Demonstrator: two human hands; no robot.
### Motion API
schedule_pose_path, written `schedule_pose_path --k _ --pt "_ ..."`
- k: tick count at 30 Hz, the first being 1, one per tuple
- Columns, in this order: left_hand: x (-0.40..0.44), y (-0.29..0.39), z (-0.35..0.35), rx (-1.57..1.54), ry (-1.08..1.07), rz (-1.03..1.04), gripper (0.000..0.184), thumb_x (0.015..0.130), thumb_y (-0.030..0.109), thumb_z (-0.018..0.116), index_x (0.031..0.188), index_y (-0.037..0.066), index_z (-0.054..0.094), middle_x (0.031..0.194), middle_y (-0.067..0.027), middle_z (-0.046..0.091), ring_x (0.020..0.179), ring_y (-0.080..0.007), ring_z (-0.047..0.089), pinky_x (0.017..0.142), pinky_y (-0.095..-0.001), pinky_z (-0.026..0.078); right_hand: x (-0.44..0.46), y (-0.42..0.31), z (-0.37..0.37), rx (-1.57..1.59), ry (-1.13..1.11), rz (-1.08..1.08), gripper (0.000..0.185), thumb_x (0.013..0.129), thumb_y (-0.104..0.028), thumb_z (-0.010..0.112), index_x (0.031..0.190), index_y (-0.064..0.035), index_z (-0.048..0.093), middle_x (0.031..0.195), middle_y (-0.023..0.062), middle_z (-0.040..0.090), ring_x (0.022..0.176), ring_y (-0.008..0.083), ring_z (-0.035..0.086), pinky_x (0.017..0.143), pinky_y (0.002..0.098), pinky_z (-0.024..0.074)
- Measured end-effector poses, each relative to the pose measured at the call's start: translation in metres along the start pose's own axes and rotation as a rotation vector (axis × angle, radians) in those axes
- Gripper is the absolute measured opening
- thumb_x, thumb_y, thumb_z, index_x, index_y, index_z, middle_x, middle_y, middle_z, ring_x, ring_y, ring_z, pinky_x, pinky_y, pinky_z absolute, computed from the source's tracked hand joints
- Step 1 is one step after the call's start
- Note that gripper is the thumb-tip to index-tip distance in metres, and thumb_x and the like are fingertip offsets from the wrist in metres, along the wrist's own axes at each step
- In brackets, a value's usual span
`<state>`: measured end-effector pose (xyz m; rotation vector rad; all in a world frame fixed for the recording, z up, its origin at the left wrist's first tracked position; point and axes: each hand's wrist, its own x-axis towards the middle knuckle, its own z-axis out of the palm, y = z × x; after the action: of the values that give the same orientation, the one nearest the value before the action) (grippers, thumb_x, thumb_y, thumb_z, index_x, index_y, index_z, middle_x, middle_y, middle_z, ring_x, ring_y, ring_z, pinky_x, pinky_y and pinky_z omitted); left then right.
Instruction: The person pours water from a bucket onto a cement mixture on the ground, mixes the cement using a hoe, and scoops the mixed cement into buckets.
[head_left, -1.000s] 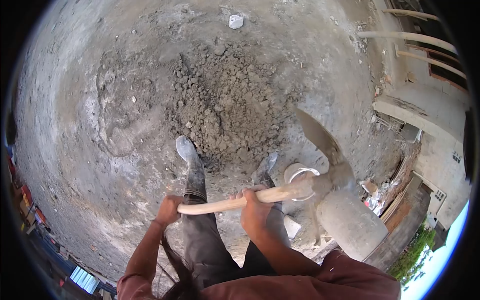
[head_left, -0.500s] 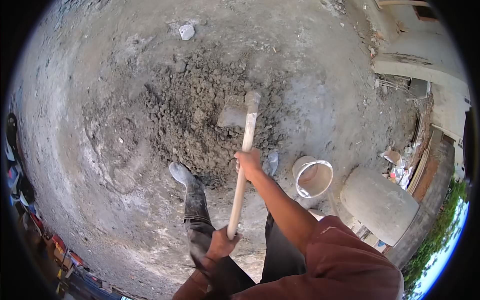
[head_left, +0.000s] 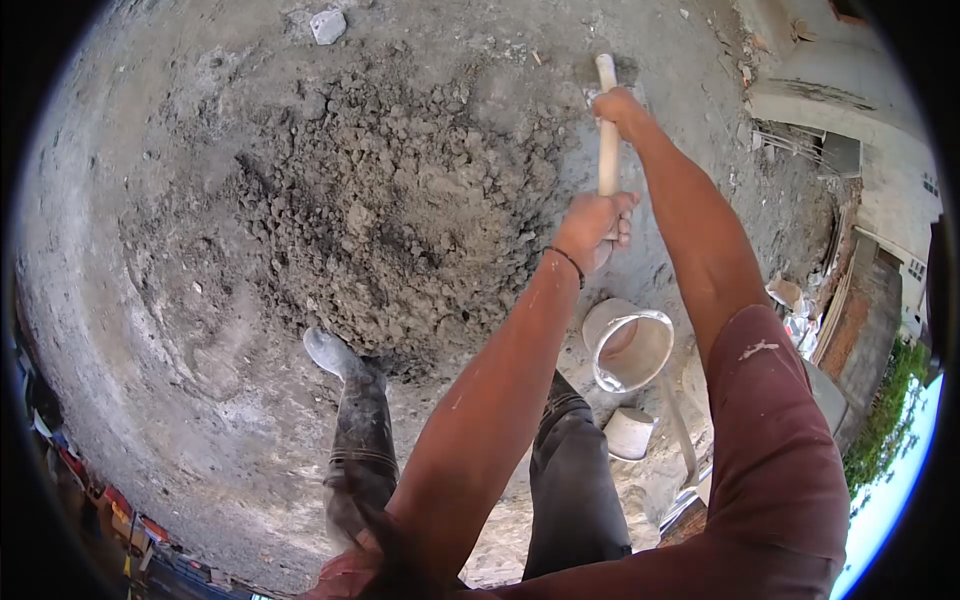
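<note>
Two hands grip one handle (head_left: 608, 160), and we judge the step in hand to be a two-handed swing or stroke of a tool along the right side of the heap (head_left: 380, 220). The right hand (head_left: 622, 112) is clenched around the wood near its far end; the left hand (head_left: 592, 225) is curled around the near end, with a stretch of bare wood between the two. We cannot tell where the tool's head sits: a greyish patch behind the far end may be part of it, but it merges with the ground (head_left: 230, 430). As we judge it, any next move calls for both hands firm on the wood and a path that clears the boot (head_left: 335, 355) and the bucket (head_left: 597, 325). The handle runs nearly straight away from the person, lying within both grips, just beyond the heap's right edge. The heap spreads to the left of both hands, nearer the left one, and neither hand touches it. The boot stands at its near edge. We see the bucket just nearer the person than the left hand, with a smaller pail (head_left: 630, 432) close by.
</note>
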<state>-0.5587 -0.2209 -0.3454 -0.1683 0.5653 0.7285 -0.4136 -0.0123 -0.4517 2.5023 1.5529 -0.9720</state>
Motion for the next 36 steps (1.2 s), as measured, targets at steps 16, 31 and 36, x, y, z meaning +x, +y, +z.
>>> schedule_pose_path --k 16,31,36 --pt "-0.395 -0.035 -0.018 0.354 0.39 -0.206 0.018 0.089 0.01 0.073 0.091 0.003 0.056 0.07 -0.0019 0.056 0.055 -0.0122 0.054 0.049 -0.0307 0.043 -0.41 -0.037 0.111 0.683 -0.417 0.388 0.054 0.082 -0.006 0.067 0.127 0.0071 0.041 0.094 0.0176 0.059 0.069 0.0278 0.064 0.049 0.0408 0.0539" --pt "-0.581 0.031 -0.225 1.838 0.073 0.015 0.033 0.072 0.01 0.076 0.103 0.011 0.064 0.1 -0.0074 0.071 0.093 -0.0331 0.068 0.087 -0.0441 0.05 -0.663 -0.104 0.079 1.76 -0.355 0.832 0.015 0.091 0.003 0.065 0.082 -0.0046 0.056 0.081 0.0109 0.06 0.077 0.0244 0.063 0.082 0.0531 0.0564" --pt "-0.6 0.005 -0.223 1.711 0.112 -0.027 0.043 0.065 0.003 0.072 0.106 0.012 0.063 0.096 -0.0108 0.069 0.095 -0.0362 0.067 0.085 -0.0449 0.049 -0.675 -0.107 0.07 1.685 -0.357 0.779 0.021 0.093 0.003 0.062 0.078 -0.0063 0.051 0.069 0.0093 0.054 0.07 0.0255 0.062 0.081 0.0529 0.0554"
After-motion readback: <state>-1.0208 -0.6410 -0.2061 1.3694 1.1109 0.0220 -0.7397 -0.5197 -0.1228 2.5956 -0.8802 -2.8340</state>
